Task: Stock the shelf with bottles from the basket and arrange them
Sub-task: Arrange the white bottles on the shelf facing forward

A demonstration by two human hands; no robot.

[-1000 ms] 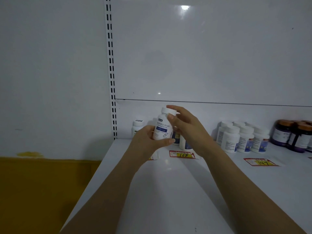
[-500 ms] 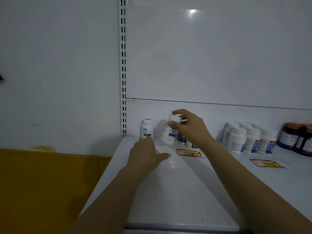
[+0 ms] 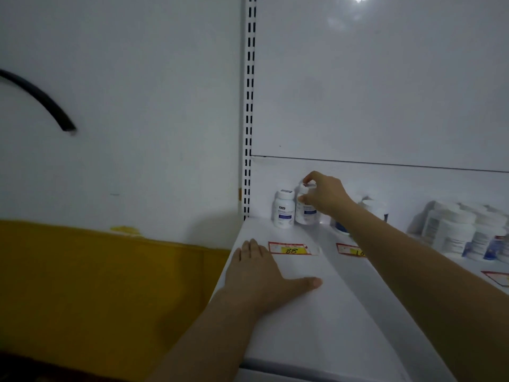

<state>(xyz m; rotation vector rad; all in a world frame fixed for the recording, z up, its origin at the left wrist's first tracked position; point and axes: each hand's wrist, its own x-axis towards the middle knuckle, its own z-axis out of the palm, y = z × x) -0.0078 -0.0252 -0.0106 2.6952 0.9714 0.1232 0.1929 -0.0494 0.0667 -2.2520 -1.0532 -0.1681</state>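
Note:
A white pill bottle with a blue label (image 3: 305, 213) stands upright at the back left of the white shelf (image 3: 316, 312). My right hand (image 3: 325, 195) grips it around the cap. Just left of it stands a second white bottle (image 3: 283, 209), the two almost touching. My left hand (image 3: 261, 274) rests flat on the shelf near its left edge, fingers straight, holding nothing. The basket is out of view.
More white bottles (image 3: 457, 230) are grouped at the right, and another bottle (image 3: 341, 227) sits partly hidden behind my right forearm. Red and yellow price tags (image 3: 292, 248) lie on the shelf. A slotted upright (image 3: 249, 106) marks the shelf's left end.
My right hand carried the bottle back and left and set it upright beside the corner bottle. My left hand let go of it and came down flat on the shelf.

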